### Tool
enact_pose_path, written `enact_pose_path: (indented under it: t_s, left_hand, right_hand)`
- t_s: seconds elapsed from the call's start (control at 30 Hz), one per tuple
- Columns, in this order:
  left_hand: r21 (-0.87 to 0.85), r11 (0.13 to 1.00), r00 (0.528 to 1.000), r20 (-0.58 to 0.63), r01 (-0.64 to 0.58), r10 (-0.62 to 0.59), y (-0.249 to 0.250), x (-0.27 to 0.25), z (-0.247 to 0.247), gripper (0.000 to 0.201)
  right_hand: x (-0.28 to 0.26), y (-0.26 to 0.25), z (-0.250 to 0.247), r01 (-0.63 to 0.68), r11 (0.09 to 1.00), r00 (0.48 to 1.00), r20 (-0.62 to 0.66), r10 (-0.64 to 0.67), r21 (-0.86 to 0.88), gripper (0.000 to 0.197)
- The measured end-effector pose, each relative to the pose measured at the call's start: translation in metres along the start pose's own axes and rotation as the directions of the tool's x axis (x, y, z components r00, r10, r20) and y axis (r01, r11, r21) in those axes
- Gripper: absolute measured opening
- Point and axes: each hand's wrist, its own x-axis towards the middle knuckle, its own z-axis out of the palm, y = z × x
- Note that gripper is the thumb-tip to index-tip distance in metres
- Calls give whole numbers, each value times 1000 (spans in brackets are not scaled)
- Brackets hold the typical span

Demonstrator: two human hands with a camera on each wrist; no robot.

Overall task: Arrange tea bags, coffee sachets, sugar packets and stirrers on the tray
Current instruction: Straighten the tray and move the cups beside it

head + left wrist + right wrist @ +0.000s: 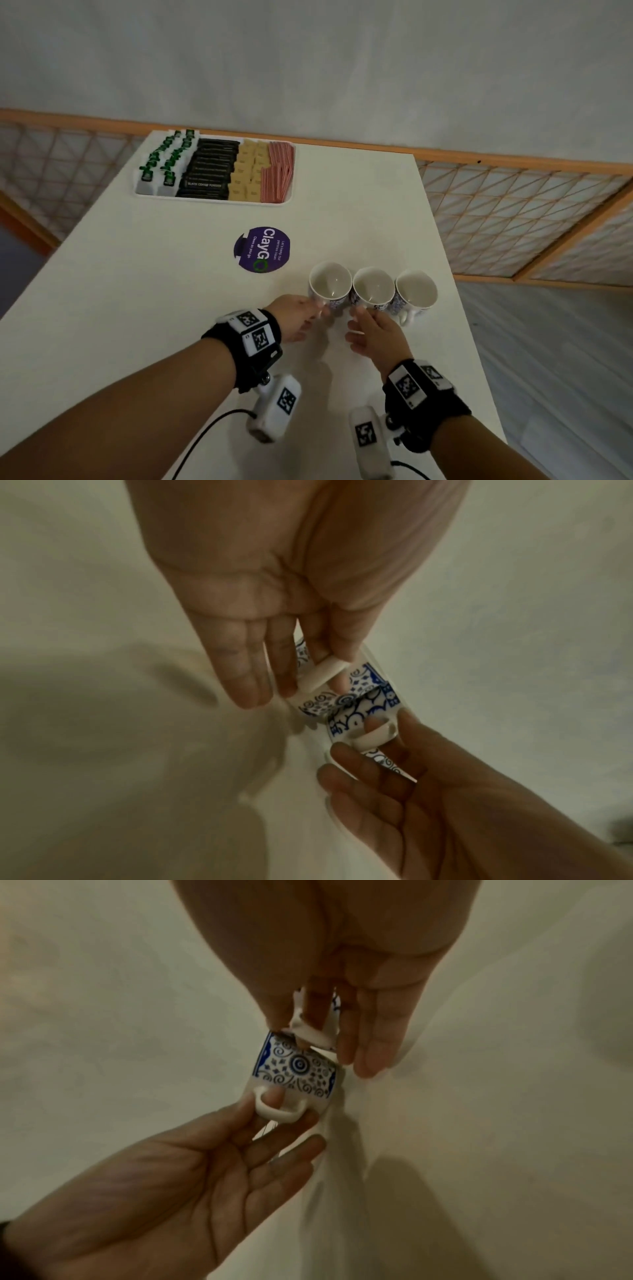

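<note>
Left hand [294,317] pinched left cup [330,284] handle; right hand [371,330] pinched middle cup [373,287] handle. Ceramic: rigid, fragile. Tray [289,197] at table's far-left corner looked filled.

Your tray [289,197] sits at the worktop's [137,291] far left. Three cups [372,287] stand side by side nearer you, a sticker [262,249] between.

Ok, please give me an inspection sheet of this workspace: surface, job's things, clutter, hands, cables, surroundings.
Surface: white table, purple ClayGo sticker.
Job's things: white tray at the far edge, filled in rows: tea bags, black coffee sachets, tan sugar packets, red-striped packets.
Clutter: three empty patterned cups in a row.
Hands: left hand pinches the left cup's handle; right hand pinches the middle cup's handle.
Cables: black wrist-camera cables.
Surroundings: wood-framed lattice panels.
</note>
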Motion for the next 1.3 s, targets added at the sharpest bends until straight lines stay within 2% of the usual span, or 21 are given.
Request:
enact_pose_path:
  t_s: [0.2,0.47,0.63,0.8,1.03,1.3]
  left_hand:
    - [-222,974,999,-15,-43,41,-3,-5,-4,24]
    - [-254,951,979,-150,-176,141,44,3,-61,23]
    - [-277,941,969,-200,-197,144,77,15,-100,17]
    - [-266,940,958,-248,-214,147,103,41,-132,16]
    - [-285,924,941,-292,-255,170,136,92,-163,16]
    - [-274,910,923,-315,-311,220,164,140,-169,16]
  right_hand:
    - [17,2,6,125,992,986,-110,-125,-7,20]
    - [74,-34,49,222,971,966,-111,-231,-94,17]
    - [129,-70,83,261,946,949,-127,-288,-191,17]
    - [196,-115,107,308,885,930,-86,-358,-348,21]
    - [292,-166,129,284,834,930,-76,-360,-474,17]
    - [357,-182,147,261,880,948,-69,-312,-397,15]
